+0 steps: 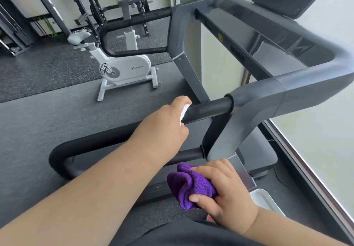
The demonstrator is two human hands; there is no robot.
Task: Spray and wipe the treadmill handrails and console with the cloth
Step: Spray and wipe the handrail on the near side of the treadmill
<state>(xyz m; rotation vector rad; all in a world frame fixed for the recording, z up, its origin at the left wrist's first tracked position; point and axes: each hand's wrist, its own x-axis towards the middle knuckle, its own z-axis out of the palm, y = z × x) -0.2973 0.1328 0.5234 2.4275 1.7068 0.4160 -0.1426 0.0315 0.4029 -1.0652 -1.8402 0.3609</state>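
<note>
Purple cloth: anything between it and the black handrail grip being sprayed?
Yes. The left forearm crosses between the purple cloth, gripped by the right hand, and the handrail grip, where the left hand holds a white spray bottle.

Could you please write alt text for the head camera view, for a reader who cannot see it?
A person's left hand holds a small white spray bottle against a treadmill's black handrail, while the right hand grips a bunched purple cloth lower down. A white exercise bike stands behind on the gym floor.

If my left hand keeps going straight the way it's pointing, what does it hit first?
Probably the black handrail grip: the left hand, holding a white spray bottle, points right at it. They look nearly touching, though depth is unclear.
</note>
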